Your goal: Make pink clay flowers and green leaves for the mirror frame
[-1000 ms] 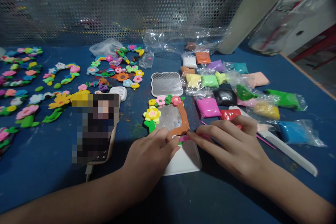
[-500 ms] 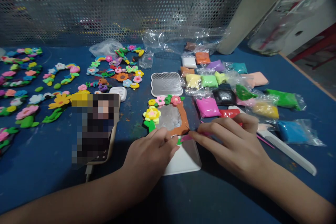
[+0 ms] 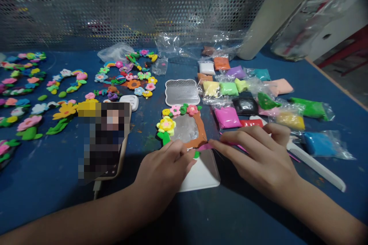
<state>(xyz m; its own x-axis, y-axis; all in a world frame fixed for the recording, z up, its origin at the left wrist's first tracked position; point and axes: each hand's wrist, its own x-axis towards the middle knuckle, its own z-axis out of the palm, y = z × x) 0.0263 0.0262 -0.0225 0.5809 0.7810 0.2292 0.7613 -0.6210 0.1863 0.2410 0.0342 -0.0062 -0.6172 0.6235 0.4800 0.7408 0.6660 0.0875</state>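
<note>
A small mirror (image 3: 184, 128) lies on a white board (image 3: 201, 176), its brown clay border (image 3: 201, 130) dressed with clay flowers and leaves along the top and left. At its lower edge my left hand (image 3: 165, 172) has its fingers drawn together, a bit of green clay (image 3: 197, 154) showing at the fingertips. My right hand (image 3: 255, 157) is closed round a thin pink modelling tool (image 3: 241, 147). The tool's flat pink end (image 3: 205, 146) meets the lower right of the border, close to the green clay. My left fingers hide the border's lower left corner.
Packets of coloured clay (image 3: 227, 117) spread to the right, with a white comb (image 3: 319, 166) near my right wrist. A phone (image 3: 110, 141) on a cable lies left. Clay-flower frames (image 3: 67, 80) fill the far left. A wavy metal-look plate (image 3: 182, 92) and a bottle (image 3: 278, 15) stand behind.
My right hand has shifted slightly right and up, and the flat end of the pink tool has moved up from the green clay toward the border. My left hand stays in place.
</note>
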